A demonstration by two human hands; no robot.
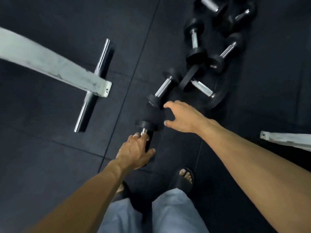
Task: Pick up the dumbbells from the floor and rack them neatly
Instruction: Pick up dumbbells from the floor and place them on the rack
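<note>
Several black dumbbells with chrome handles lie on the dark rubber floor (50, 157) in a loose line running to the top right. My left hand (136, 150) is closed around the handle of the nearest small dumbbell (146, 126), whose far head shows above my fingers. My right hand (181, 116) hovers with spread fingers just beside the near head of a second small dumbbell (162, 89), not touching it as far as I can tell. Beyond it lies a larger dumbbell (201, 88), then more dumbbells (195, 42) further back.
A grey metal bench leg (50, 61) with a chrome cross foot (94, 86) stands to the left. Another grey frame piece (286, 140) enters at the right edge. My feet in black slides (185, 179) stand close under the hands.
</note>
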